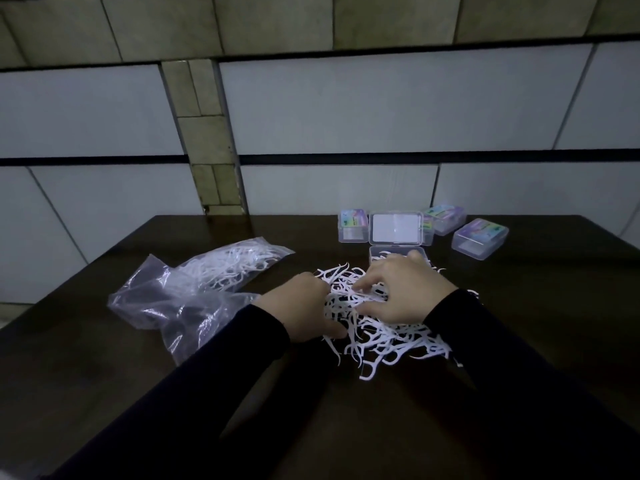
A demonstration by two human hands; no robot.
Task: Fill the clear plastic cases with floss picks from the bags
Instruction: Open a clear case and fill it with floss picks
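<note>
A person in dark sleeves sits at a dark table (519, 341), both hands buried in a loose pile of white floss picks (384, 336). The left hand (301, 306) curls its fingers into the pile's left edge, apparently gathering picks. The right hand (401, 292) pinches a few picks between thumb and fingertips.

Just behind the right hand sits an open clear case (396, 251), its lid standing upright; whether it holds picks yet is hard to tell, as the hand covers much of it. The step in hand looks like collecting a bunch to load. Next, the picks likely need lining up and lifting a short way back into the case.

Three closed cases with colourful labels (479, 239) stand behind and right. A part-full plastic bag (221, 268) lies to the left, well clear. Tangled picks may snag and spill.
</note>
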